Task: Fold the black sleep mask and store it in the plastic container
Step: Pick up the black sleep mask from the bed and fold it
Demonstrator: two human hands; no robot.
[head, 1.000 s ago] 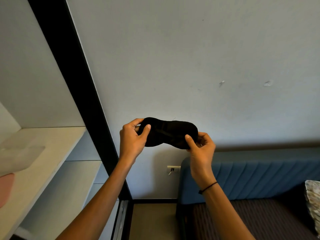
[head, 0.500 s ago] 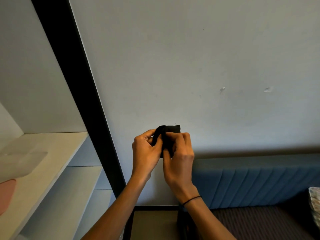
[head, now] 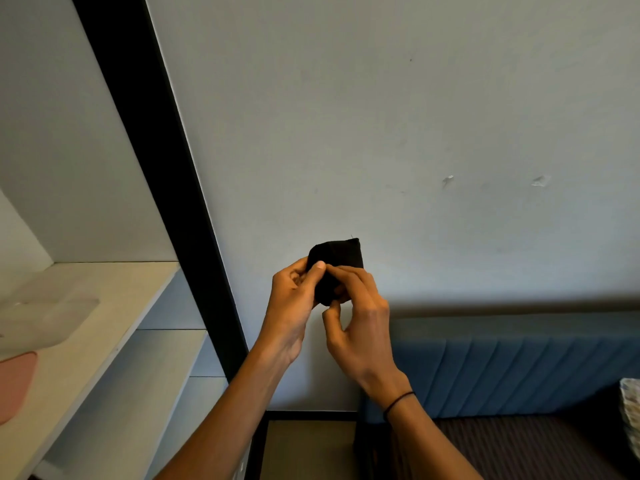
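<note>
Head view: both hands raised in front of a pale wall (head: pixel 381 116), pinching a black sleep mask (head: pixel 337 259) that is doubled over into a small wad. Left hand (head: pixel 294 306) grips the mask's left edge, thumb tip pressed on the front. Right hand (head: pixel 360 323) closes on the lower right part, fingers (head: pixel 349 275) laid over the fabric, thumb underneath. The two hands touch at the mask. Thin black band (head: pixel 398 403) on the right wrist. Mask held in the air, well apart from the clear plastic container (head: pixel 45 320) sitting on the white shelf (head: pixel 114 306) at far left. Pink flat item (head: pixel 15 382) just beside the container, near the frame edge. Black vertical post (head: pixel 156 150) between shelf and wall. Blue padded headboard (head: pixel 502 372) lower right.
</note>
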